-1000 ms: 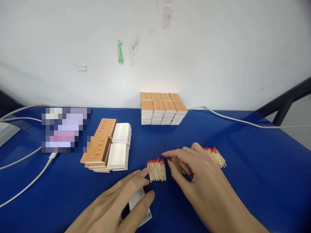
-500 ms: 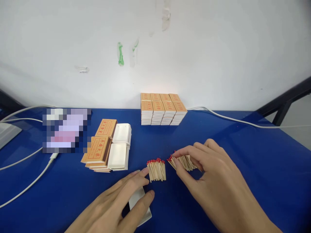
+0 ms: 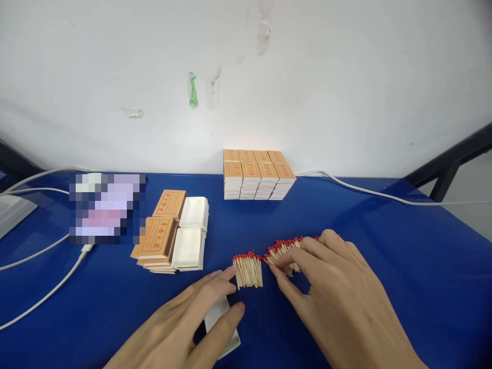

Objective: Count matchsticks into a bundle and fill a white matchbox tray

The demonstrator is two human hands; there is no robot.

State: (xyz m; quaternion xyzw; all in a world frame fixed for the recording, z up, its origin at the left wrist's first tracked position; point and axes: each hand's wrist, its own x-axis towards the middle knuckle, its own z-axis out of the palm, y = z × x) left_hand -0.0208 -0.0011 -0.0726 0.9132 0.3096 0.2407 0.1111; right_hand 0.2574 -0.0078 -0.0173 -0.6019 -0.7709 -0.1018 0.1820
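My left hand (image 3: 192, 323) lies low on the blue table (image 3: 384, 287), thumb and fingers holding a white matchbox tray (image 3: 223, 325); its forefinger tip nearly touches a small bundle of red-tipped matches (image 3: 248, 269). My right hand (image 3: 330, 287) rests on a wider row of red-tipped matches (image 3: 284, 251), forefinger and thumb pinched on their near end. Most of that row is hidden under the fingers.
Stacks of orange matchbox sleeves (image 3: 161, 230) and white trays (image 3: 191, 236) stand left of centre. A block of closed orange matchboxes (image 3: 257, 174) sits against the white wall. White cables (image 3: 46, 292) cross the left side, another cable (image 3: 365, 192) runs at the back right.
My right hand has dragged the matches from the right into a longer row beside the small bundle. My left hand and the tray have stayed put.
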